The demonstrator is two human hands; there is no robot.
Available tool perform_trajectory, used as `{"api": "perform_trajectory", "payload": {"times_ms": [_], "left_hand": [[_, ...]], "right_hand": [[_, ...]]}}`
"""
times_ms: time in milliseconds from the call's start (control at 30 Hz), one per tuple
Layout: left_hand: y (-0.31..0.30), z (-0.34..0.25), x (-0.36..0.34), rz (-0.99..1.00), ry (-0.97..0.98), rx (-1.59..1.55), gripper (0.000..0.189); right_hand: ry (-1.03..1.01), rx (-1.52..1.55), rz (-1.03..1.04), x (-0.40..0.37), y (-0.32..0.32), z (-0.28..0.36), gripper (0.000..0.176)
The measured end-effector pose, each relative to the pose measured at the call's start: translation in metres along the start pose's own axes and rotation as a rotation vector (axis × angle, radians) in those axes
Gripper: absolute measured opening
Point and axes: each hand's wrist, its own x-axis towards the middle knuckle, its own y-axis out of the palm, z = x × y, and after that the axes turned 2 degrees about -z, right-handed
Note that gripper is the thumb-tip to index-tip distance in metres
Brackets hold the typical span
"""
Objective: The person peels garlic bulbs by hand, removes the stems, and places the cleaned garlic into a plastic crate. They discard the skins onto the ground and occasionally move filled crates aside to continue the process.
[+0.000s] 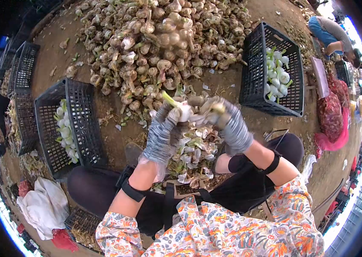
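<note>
Left hand (162,128) clamped on a white garlic bulb (185,112), right hand (233,125) alongside, grip too blurred to tell.

- The left hand (159,135), gloved, pinches a white garlic bulb (185,112) with a green stem.
- The right hand (231,124), also gloved, is beside the bulb, its fingertips blurred.
- Beyond the grip: a heap of unpeeled garlic (155,55).
- Below it: loose peelings (193,150).
- On either side: black crates (86,124) holding white bulbs (278,79).
</note>
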Motion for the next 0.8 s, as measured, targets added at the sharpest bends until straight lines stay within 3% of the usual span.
{"api": "perform_trajectory", "payload": {"times_ms": [100,167,200,233,300,333,400,500,567,633,700,800], "left_hand": [[0.008,-0.008,-0.014,0.129,-0.144,0.018,0.046],[0.008,-0.007,-0.015,0.127,-0.168,0.047,0.048],[0.01,-0.006,-0.015,0.089,-0.141,0.056,0.051],[0.011,-0.006,-0.014,0.052,-0.11,0.065,0.055],[0.007,-0.006,-0.011,0.026,-0.116,0.056,0.05],[0.003,-0.004,-0.008,0.024,-0.023,0.173,0.049],[0.004,-0.001,-0.007,0.035,0.093,0.255,0.049],[0.006,0.001,-0.008,0.051,0.122,0.39,0.049],[0.002,0.008,-0.005,0.094,0.162,0.38,0.05],[0.007,0.005,-0.008,0.078,0.159,0.469,0.049],[0.012,0.003,-0.012,0.029,0.115,0.415,0.053],[0.012,0.004,-0.013,0.121,0.162,0.466,0.054]], "right_hand": [[0.509,0.813,-0.032,0.007,-0.021,0.009,0.021],[0.591,1.062,0.047,0.015,-0.053,-0.01,0.021],[0.631,0.702,-0.127,0.019,-0.057,0.0,0.022],[0.632,0.698,-0.124,0.021,-0.052,0.006,0.022],[0.151,-0.913,0.195,0.02,-0.035,0.017,0.027],[-0.081,-0.912,0.154,0.012,-0.033,0.011,0.032],[-0.072,-0.763,0.096,0.011,-0.024,0.015,0.034],[-0.12,-0.51,0.007,0.011,-0.008,0.013,0.033],[0.026,-0.586,-0.028,0.005,0.001,0.014,0.032],[0.008,-0.538,-0.078,0.004,0.001,0.012,0.024],[0.391,-0.072,-0.136,0.007,-0.002,0.021,0.018],[0.356,-0.062,-0.147,0.007,-0.007,0.016,0.015]]}}
